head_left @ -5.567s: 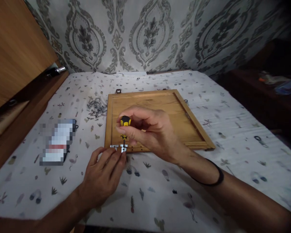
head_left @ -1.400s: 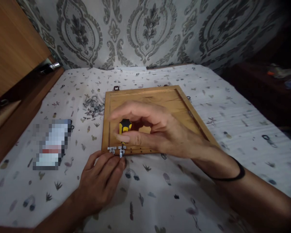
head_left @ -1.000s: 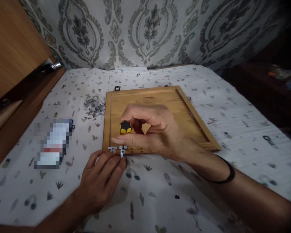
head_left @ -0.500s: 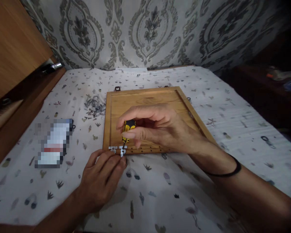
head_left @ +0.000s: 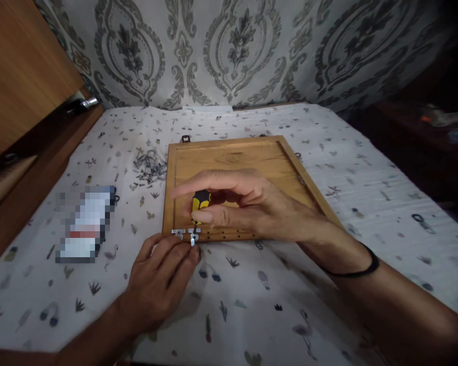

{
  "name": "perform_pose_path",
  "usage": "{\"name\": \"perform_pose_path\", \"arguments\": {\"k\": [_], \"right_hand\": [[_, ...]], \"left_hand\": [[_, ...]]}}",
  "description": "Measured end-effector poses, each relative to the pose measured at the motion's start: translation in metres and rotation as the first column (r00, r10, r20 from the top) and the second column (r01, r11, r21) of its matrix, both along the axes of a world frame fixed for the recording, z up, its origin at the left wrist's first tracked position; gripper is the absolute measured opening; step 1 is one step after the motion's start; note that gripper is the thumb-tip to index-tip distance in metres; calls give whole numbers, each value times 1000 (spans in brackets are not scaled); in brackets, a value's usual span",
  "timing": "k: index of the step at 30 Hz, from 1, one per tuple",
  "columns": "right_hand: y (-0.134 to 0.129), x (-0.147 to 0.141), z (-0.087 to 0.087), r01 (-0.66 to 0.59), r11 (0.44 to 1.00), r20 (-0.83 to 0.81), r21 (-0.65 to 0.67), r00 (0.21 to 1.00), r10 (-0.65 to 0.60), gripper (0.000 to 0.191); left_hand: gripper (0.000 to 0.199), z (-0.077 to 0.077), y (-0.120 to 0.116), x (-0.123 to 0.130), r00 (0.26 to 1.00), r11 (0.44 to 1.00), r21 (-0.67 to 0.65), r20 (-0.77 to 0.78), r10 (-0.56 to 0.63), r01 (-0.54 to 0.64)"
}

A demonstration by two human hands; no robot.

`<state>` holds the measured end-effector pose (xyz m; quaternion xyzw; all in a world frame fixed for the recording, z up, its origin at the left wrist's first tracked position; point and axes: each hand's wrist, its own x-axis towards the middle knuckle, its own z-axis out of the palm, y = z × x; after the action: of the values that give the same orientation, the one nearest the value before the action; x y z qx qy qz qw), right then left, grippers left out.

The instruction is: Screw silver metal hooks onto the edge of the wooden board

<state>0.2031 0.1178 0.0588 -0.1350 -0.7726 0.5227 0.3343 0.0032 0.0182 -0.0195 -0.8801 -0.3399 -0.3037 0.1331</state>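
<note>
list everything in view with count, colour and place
board: 1, light brown, centre
brackets: 2, silver, board's near left corner
screwdriver: 1, yellow and black, over the right bracket
metal parts: uncountable heap, grey, left of the board
small pieces: 2, dark, board's far edge
pixelated object: 1, mostly pale, left
cloth: 1, white with small prints, beneath
backdrop: 1, grey patterned, behind
furniture: count unclear, brown, far left
clutter: count unclear, dim, far right
wristband: 1, black, right wrist
left hand: 1, bare, by the brackets
right hand: 1, bare, holding the screwdriver
</note>
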Motion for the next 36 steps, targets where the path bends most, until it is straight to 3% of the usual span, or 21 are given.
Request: {"name": "perform_pose_path", "arguments": {"k": [2,5,11,15,19,21,25,31,34,36], "right_hand": [[1,2,1,8,1000,-9,-11,1000,-8,11],[-1,-3,-2,141,990,-21,24,990,-140,10],[-7,-20,-12,316,932,-104,176,948,-302,26],[-6,-13,-7,273,955,-12,114,962,-273,21],[-2,-1,1,46,999,49,3,998,-46,21],[0,0,0,1,997,27,-76,1000,1,19],[-1,-8,-7,118,981,-68,-157,989,-130,24],[-6,-25,-14,297,954,-86,42,953,-292,38],[-7,-24,-16,295,955,-115,16,950,-291,30],[-6,-20,-13,223,974,-103,-49,968,-227,21]], "left_hand": [[14,0,0,0,1000,1000,-5,-4,-1,1],[13,0,0,0,1000,1000,-11,-11,13,-14],[13,-1,-1,0,1000,1000,-4,-22,16,-16],[13,1,0,1,1000,1000,1,-5,9,-9],[12,1,0,2,1000,1000,8,-9,3,-3],[12,0,0,1,1000,1000,8,-4,1,-1],[14,-2,-1,0,1000,1000,2,0,5,-5],[15,-2,-1,0,1000,1000,22,-4,16,-16],[12,-1,0,1,1000,999,39,16,15,-16],[12,0,1,1,1000,999,43,18,14,-14]]}}
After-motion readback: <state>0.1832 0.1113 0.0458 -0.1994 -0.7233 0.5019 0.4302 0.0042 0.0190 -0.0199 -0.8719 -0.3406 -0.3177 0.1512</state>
